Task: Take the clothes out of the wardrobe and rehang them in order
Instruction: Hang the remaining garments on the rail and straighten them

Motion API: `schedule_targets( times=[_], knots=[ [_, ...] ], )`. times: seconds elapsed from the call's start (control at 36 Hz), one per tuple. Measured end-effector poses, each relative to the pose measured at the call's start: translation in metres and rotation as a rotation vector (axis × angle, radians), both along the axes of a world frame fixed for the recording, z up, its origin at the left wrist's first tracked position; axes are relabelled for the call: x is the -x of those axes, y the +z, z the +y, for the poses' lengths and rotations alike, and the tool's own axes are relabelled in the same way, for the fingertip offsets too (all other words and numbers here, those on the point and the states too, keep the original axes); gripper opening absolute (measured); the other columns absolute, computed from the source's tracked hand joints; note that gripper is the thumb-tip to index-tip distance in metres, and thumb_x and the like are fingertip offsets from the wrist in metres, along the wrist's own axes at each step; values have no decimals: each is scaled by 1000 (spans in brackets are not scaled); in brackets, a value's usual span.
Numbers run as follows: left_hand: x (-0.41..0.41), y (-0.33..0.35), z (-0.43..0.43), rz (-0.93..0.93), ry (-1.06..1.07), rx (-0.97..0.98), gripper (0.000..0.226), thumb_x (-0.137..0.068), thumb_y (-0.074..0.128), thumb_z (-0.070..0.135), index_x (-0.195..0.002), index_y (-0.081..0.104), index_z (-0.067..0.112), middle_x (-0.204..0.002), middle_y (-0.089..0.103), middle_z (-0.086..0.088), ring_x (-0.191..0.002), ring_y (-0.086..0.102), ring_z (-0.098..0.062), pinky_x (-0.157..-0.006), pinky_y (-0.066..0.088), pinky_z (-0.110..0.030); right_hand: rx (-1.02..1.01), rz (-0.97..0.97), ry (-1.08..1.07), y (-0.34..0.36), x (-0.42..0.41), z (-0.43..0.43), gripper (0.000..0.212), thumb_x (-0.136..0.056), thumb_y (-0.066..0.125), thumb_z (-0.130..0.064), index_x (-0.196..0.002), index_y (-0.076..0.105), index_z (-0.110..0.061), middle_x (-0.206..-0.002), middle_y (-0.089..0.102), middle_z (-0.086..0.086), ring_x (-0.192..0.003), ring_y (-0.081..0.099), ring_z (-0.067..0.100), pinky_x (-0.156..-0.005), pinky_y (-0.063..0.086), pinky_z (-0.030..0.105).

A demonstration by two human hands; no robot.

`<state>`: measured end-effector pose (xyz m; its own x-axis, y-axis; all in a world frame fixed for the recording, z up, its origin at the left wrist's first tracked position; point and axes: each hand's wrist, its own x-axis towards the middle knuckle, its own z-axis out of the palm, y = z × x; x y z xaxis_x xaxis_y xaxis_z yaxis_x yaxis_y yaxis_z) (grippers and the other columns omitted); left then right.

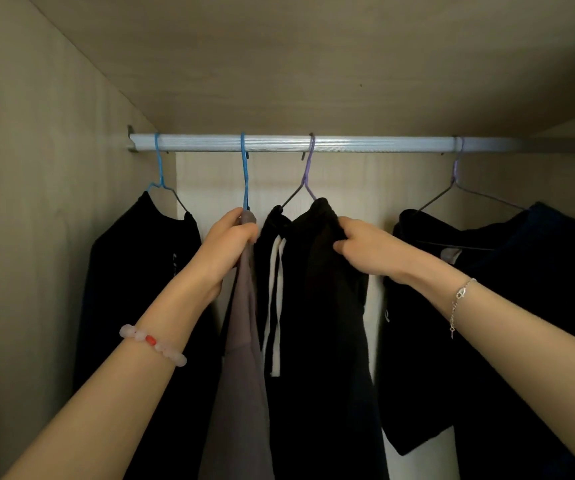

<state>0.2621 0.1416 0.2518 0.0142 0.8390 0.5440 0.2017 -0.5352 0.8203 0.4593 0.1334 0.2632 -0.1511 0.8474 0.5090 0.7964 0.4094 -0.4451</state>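
You are facing into a pale wood-grain wardrobe (pixel 54 133), its silver hanging rail (pixel 348 143) running across the upper middle of the frame. Four garments hang from it: a black top (pixel 133 271) at far left on a blue hanger (pixel 159 174), a grey-brown garment (pixel 241 375) left of centre on a second blue hanger (pixel 244 168), black trousers with a white drawstring (pixel 314 306) at centre on a purple hanger (pixel 308 174), and a dark hoodie (pixel 504 306) at right on another purple hanger (pixel 456 168). Your left hand (pixel 232 242) has its grip clenched around the top of the grey-brown garment just below its hook. Your right hand (pixel 365 247) pinches the waistband of the black trousers. A beaded bracelet (pixel 152 344) circles your left wrist, a thin chain bracelet (pixel 461 296) your right.
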Motion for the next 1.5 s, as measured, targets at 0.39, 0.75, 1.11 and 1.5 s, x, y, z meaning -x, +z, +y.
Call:
schedule_targets(
  times=[0.39, 0.75, 1.11, 1.5],
  knots=[
    [-2, -2, 0, -59, -36, -28, 38, -64, 46, 17, -97, 54, 2, -88, 51, -8, -82, 46, -22, -73, 34, -34, 153, 109, 234, -2, -45, -25, 39, -95, 45, -36, -134, 44, -36, -124, 62, -9, -111, 59, 9, -96, 50, 35],
    [-2, -7, 7, -90, 28, -106, 44, -87, 45, 4, -128, 51, 20, -113, 59, -6, -84, 56, -8, -72, 42, -20, -113, -149, -690, 43, -198, -6, 62, -86, 59, -38, -137, 39, -10, -140, 44, 20, -126, 44, 39, -100, 41, 47],
    [-1, 16, -5, 289, 302, -239, 59, -88, 58, 16, -142, 36, 19, -141, 46, -1, -126, 46, -21, -104, 37, -36, 49, 161, -351, 26, -193, -2, 69, -78, 73, -25, -136, 43, 0, -132, 52, 13, -122, 50, 30, -100, 40, 34],
    [-5, 10, -8, 61, 141, -42, 53, -86, 53, 7, -136, 45, 20, -120, 53, 0, -105, 52, -18, -81, 41, -24, -40, 229, -163, 9, -140, -6, 41, -80, 53, 10, -120, 57, 0, -118, 61, 23, -109, 58, 33, -92, 47, 36]
  ],
)
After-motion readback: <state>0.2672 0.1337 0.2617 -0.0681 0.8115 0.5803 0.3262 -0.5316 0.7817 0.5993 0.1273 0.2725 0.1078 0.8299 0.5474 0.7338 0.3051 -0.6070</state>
